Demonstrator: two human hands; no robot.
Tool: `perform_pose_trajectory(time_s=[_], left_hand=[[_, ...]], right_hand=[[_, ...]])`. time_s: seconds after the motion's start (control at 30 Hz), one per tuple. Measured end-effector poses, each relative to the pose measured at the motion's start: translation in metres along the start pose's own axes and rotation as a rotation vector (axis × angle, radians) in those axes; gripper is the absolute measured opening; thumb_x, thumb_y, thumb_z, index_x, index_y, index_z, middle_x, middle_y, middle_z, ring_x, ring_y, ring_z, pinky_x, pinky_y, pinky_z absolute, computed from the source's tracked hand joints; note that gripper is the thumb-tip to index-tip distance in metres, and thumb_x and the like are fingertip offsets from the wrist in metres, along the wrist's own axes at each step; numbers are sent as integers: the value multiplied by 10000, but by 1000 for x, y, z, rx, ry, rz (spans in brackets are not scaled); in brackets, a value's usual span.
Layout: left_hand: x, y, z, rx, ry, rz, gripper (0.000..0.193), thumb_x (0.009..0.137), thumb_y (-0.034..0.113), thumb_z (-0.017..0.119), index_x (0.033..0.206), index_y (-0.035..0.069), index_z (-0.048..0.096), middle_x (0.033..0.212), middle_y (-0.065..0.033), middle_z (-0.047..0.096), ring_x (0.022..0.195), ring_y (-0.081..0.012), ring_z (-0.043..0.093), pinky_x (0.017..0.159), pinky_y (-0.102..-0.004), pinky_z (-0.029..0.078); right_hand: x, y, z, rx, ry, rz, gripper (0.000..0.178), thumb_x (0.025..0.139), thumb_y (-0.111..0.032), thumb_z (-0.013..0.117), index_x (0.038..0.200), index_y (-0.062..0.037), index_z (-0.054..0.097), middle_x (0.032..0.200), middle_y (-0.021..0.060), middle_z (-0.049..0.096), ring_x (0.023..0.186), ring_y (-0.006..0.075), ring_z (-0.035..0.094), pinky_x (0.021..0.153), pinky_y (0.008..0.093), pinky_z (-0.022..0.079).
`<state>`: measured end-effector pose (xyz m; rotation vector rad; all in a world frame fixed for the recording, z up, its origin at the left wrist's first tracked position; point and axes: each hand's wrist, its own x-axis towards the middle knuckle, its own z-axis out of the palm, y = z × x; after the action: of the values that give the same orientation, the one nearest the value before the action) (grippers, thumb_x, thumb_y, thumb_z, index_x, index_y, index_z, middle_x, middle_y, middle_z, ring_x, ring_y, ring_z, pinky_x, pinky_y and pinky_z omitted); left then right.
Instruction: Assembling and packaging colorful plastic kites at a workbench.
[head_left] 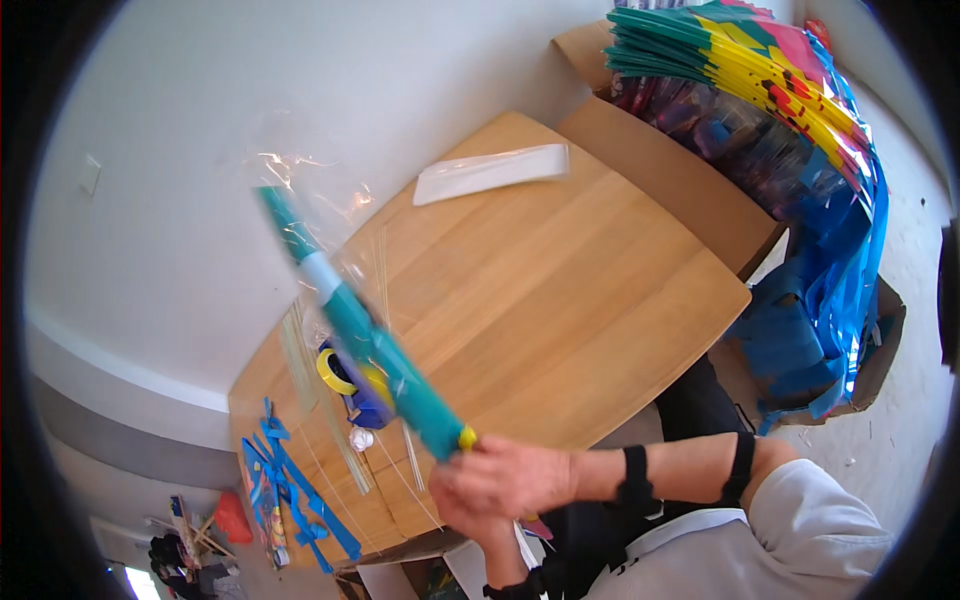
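I get the most open room over the middle and right of the wooden tabletop (570, 300). Edges to mind: the pale wall (190, 190) along the far left side, the cardboard box (670, 165) at the far right edge, with a stack of coloured sheets (740, 65) above it. White strips (490, 176) lie near the far edge. Left side is tight: yellow tape (326, 372) on a blue dispenser (374, 413), thin rods (345, 450), blue ribbons (285, 480) at the corner.

Green roll (405, 385): slants up and left from the hands, in front of the dispenser in my view, top end seen against the wall. Long, slim, blurred; pale band (318, 275) partway up, yellow bit (467, 437) at the bottom, shiny clear plastic (275, 165) around the top.

Right hand (522, 475) closed on the roll's lower end. Left hand (460, 512) tucked under it, fingers mostly hidden; can't tell its grip.
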<state>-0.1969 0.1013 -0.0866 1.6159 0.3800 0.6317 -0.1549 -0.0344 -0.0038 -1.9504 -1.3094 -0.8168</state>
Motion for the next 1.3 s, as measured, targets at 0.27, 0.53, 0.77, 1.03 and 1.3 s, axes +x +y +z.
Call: perform_pose_trajectory(time_s=[0.27,0.53,0.77,1.03,1.3], left_hand=[[29,-52,35,-28,-226,-328,387,781,-60,705,1138,-17,560,1041,-99,636,906,-176,624,792,-308,528],[17,-1,24,2,-117,215,611,877,77,717,1384,20,381,1174,-87,601,1005,-177,609,883,-327,523],[72,8,69,-140,-105,-28,428,848,-25,671,1250,23,531,1107,-76,614,954,-173,608,828,-319,528],[44,-80,63,53,-261,-227,476,784,-98,651,1233,-60,498,1116,-125,645,1016,-207,639,900,-313,511],[25,-18,48,164,-314,-284,514,866,18,673,1323,-48,448,1161,-162,636,1065,-230,627,881,-331,528]], right_hand=[[-56,64,75,-19,-348,577,283,740,-198,668,961,-22,674,1206,115,563,1149,286,523,860,414,482],[-8,36,25,18,66,146,336,709,-173,678,976,24,630,1276,189,538,1182,376,532,918,462,508],[8,79,44,-22,81,269,278,684,-133,670,906,25,614,1226,190,559,1168,369,530,940,425,500],[-72,74,80,-113,-138,555,220,765,-129,635,938,6,639,1166,127,573,1170,325,526,900,407,512],[-72,85,75,-60,-111,590,227,742,-91,641,935,28,634,1092,165,601,1107,353,539,948,405,475]])
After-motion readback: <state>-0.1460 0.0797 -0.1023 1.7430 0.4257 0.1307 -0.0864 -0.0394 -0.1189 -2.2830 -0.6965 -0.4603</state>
